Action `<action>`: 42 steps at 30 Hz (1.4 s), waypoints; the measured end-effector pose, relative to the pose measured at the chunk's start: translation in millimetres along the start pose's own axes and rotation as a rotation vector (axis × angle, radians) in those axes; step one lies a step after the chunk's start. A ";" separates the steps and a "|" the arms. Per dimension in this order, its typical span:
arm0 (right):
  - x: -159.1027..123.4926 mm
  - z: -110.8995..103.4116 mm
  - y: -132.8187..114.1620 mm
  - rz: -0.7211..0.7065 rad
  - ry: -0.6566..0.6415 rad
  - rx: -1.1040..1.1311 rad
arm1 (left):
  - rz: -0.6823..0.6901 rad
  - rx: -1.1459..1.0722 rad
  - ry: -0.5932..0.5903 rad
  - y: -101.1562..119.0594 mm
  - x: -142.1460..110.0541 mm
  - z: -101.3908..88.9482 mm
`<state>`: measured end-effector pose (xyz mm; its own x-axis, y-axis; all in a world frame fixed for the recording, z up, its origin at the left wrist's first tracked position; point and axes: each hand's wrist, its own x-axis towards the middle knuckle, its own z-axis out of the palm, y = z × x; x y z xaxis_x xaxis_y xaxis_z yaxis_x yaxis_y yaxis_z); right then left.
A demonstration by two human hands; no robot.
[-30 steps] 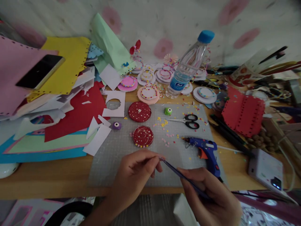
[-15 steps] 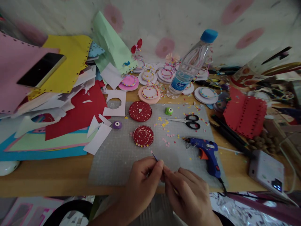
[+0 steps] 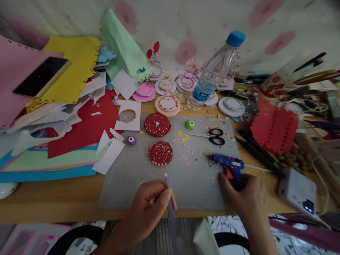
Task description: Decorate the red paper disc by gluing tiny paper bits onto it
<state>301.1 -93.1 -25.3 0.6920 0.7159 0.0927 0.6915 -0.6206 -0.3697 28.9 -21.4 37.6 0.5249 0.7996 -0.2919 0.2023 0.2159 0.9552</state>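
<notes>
Left hand: the left hand (image 3: 148, 209) is resting at the near edge of the grey cutting mat (image 3: 127, 184), its fingers (image 3: 163, 198) pinching together on a thin purple strip (image 3: 170, 212), which is pointing up and away so its tip can be worked on.
Strip tip: a tiny pink piece (image 3: 165, 174) is sitting at the strip's far end, just short of the nearer red disc (image 3: 160, 153).
Right hand: the right hand (image 3: 245, 196) is closing over the handle of the blue glue gun (image 3: 228, 166); its fingers are wrapping around the grip, so it is clamping on the gun, which is lying on its side at the mat's right edge with the nozzle pointing left.
Red discs: two round glittery pieces, the farther one (image 3: 157, 125) dotted white, are lying flat on the mat, probably kept central for decorating.
Loose bits: small yellow and pink confetti (image 3: 186, 140) is scattering across the mat beside the black-handled scissors (image 3: 209, 135).
Punches: a green one (image 3: 189, 124) and a purple one (image 3: 130, 140) are sitting on the mat.
Surroundings: a clear plastic bottle (image 3: 212, 76) with a blue cap is standing behind on the wooden tabletop (image 3: 53, 198), among stacked coloured paper (image 3: 79, 120).
</notes>
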 end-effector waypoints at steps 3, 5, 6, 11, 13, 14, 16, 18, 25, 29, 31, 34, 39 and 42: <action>5.8 3.0 4.1 0.022 -0.041 -0.025 | -0.020 0.001 0.005 -0.7 -2.8 0.6; 8.1 0.6 4.6 0.052 -0.058 0.029 | -0.029 0.004 0.002 -0.8 -4.1 1.4; 8.1 -1.5 3.7 0.066 -0.060 0.071 | -0.031 0.006 -0.001 -1.0 -4.4 1.9; -0.7 -15.5 -10.0 0.119 -0.040 0.418 | -0.021 0.015 -0.014 -2.4 -2.8 4.6; -3.8 -21.2 -14.9 0.163 -0.115 0.575 | -0.014 0.015 -0.021 -1.5 -1.3 5.5; -4.8 -23.9 -16.5 0.187 -0.172 0.637 | -0.008 0.019 -0.025 -0.5 -0.5 5.9; -5.8 -28.8 -18.5 0.224 -0.270 0.727 | 0.004 0.031 -0.030 2.1 0.5 6.3; -7.3 -32.4 -20.9 0.220 -0.325 0.789 | 0.011 0.041 -0.032 4.6 0.8 6.4; -25.8 -34.8 -48.2 -0.151 -0.045 0.647 | 0.022 0.095 -0.024 7.4 -2.4 6.5; -32.5 -36.4 -60.5 -0.371 0.017 0.518 | 0.073 0.147 -0.029 9.0 -4.3 6.7; -33.2 -37.6 -61.5 -0.400 0.042 0.481 | 0.083 0.149 -0.038 9.5 -4.5 6.8; -33.7 -39.1 -59.4 -0.403 0.060 0.443 | 0.087 0.155 -0.043 8.9 -4.4 7.1; -37.8 -41.1 -60.0 -0.401 0.016 0.455 | 0.083 0.141 -0.051 8.5 -5.5 7.8; -41.2 -42.7 -64.7 -0.323 0.006 0.485 | 0.083 0.143 -0.058 9.8 -5.9 8.0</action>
<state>236.7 -96.1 34.3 0.4638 0.8418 0.2761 0.6949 -0.1524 -0.7028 34.4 -28.5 48.2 0.5903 0.7771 -0.2185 0.2694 0.0656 0.9608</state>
